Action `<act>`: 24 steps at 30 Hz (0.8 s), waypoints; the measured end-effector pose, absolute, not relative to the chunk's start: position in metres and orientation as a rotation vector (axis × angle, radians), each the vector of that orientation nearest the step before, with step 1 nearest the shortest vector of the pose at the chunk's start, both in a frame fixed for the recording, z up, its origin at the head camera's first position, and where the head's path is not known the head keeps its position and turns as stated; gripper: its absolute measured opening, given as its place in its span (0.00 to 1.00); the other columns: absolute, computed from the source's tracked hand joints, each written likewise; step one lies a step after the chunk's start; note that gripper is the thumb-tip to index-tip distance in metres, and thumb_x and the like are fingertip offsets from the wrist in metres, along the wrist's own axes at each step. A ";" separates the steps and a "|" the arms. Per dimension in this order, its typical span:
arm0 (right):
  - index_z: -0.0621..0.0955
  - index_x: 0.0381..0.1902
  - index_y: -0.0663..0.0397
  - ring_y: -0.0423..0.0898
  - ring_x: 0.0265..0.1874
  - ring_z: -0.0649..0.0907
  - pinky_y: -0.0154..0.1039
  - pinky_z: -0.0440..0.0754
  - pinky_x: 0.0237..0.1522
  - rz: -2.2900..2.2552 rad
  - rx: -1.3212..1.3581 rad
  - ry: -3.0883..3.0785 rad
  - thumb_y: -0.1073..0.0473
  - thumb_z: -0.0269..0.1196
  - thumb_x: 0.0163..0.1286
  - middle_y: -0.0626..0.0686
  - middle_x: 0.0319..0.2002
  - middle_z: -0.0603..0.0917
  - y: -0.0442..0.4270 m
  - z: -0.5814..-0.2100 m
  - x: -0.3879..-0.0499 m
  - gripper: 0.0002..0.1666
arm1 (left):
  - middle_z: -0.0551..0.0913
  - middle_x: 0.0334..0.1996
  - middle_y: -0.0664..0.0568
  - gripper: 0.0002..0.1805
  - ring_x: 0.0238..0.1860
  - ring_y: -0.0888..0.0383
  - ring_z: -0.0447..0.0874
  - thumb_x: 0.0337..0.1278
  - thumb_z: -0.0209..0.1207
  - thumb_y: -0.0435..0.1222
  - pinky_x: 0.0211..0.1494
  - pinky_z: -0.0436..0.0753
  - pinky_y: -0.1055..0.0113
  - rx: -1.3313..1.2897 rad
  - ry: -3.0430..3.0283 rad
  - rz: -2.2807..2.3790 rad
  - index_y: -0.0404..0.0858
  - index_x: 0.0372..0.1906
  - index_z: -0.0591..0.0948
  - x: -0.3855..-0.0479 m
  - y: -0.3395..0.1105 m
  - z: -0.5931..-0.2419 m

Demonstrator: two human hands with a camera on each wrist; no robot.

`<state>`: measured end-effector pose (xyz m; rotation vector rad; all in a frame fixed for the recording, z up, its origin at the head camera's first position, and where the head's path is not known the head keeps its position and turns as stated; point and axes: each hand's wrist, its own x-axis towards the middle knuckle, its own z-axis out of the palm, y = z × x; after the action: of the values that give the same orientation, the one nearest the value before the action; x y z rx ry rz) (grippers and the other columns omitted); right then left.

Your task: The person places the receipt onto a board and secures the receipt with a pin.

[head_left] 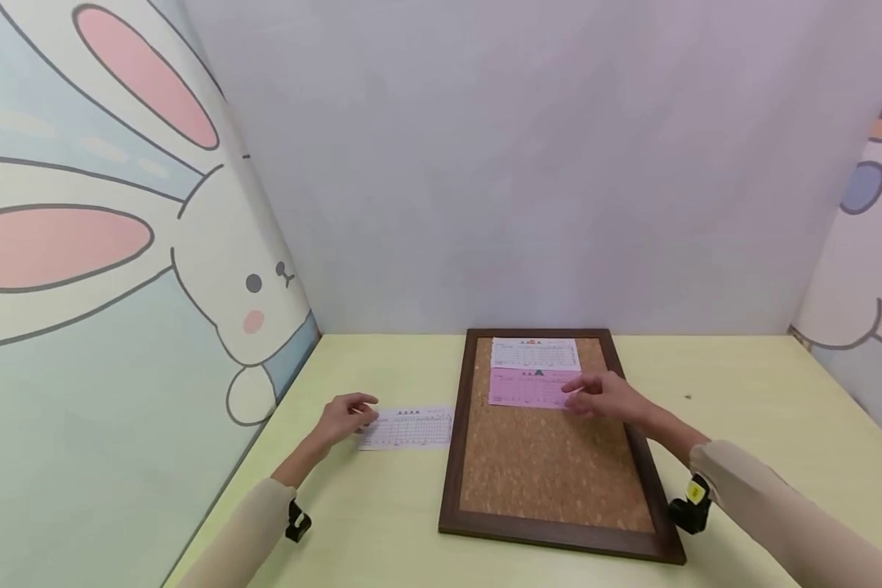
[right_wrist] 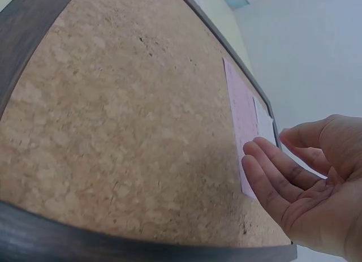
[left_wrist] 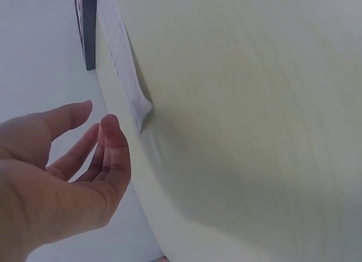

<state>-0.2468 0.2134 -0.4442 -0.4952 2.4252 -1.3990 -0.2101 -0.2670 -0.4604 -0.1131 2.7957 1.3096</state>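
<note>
A dark-framed cork board lies on the pale yellow table. Near its top is a white printed form, with a pink printed form just below. Over the pink form's right end hovers my right hand, fingers loosely bent and holding nothing. Left of the board, a second white form lies on the table. Beside that form's left end is my left hand; in the left wrist view a gap shows between its fingers and the form's curled-up corner.
A grey-white wall rises behind the table. Cartoon rabbit panels stand at the left and right sides. A small dark speck lies on the table right of the board. A black wrist camera sits at the right sleeve.
</note>
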 end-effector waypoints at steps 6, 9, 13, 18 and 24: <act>0.79 0.57 0.74 0.50 0.40 0.88 0.44 0.89 0.44 -1.368 -0.413 2.420 0.62 0.59 0.76 0.64 0.44 0.88 0.226 -0.447 -0.251 0.20 | 0.83 0.37 0.44 0.21 0.33 0.58 0.80 0.62 0.66 0.32 0.34 0.81 0.68 -0.222 2.836 1.256 0.27 0.58 0.81 -0.205 -0.295 -0.465; 0.79 0.57 0.74 0.48 0.40 0.88 0.41 0.89 0.42 -1.354 -0.386 2.420 0.61 0.59 0.77 0.62 0.43 0.89 0.232 -0.449 -0.252 0.20 | 0.81 0.39 0.45 0.25 0.33 0.58 0.77 0.63 0.66 0.35 0.33 0.76 0.70 -0.256 2.812 1.204 0.26 0.61 0.78 -0.204 -0.301 -0.470; 0.78 0.58 0.74 0.47 0.39 0.87 0.39 0.88 0.40 -1.350 -0.378 2.388 0.60 0.58 0.78 0.61 0.43 0.89 0.240 -0.452 -0.253 0.21 | 0.79 0.39 0.45 0.27 0.36 0.57 0.76 0.62 0.67 0.37 0.36 0.73 0.70 -0.200 2.852 1.134 0.24 0.60 0.77 -0.207 -0.302 -0.477; 0.79 0.57 0.73 0.44 0.40 0.86 0.36 0.87 0.39 -1.330 -0.372 2.377 0.59 0.59 0.78 0.60 0.43 0.89 0.244 -0.457 -0.256 0.20 | 0.77 0.37 0.42 0.29 0.38 0.54 0.71 0.55 0.71 0.37 0.41 0.71 0.67 0.000 2.918 1.029 0.20 0.55 0.78 -0.209 -0.297 -0.479; 0.79 0.58 0.72 0.45 0.41 0.87 0.35 0.87 0.40 -1.314 -0.394 2.357 0.58 0.61 0.77 0.59 0.44 0.89 0.241 -0.460 -0.256 0.22 | 0.73 0.41 0.40 0.37 0.41 0.51 0.68 0.51 0.74 0.38 0.45 0.69 0.63 0.070 2.892 0.927 0.21 0.61 0.73 -0.203 -0.291 -0.474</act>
<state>-0.2558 0.2411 -0.4603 -0.3942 2.3575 -1.3144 -0.2026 -0.2914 -0.4738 0.0703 2.8917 0.9265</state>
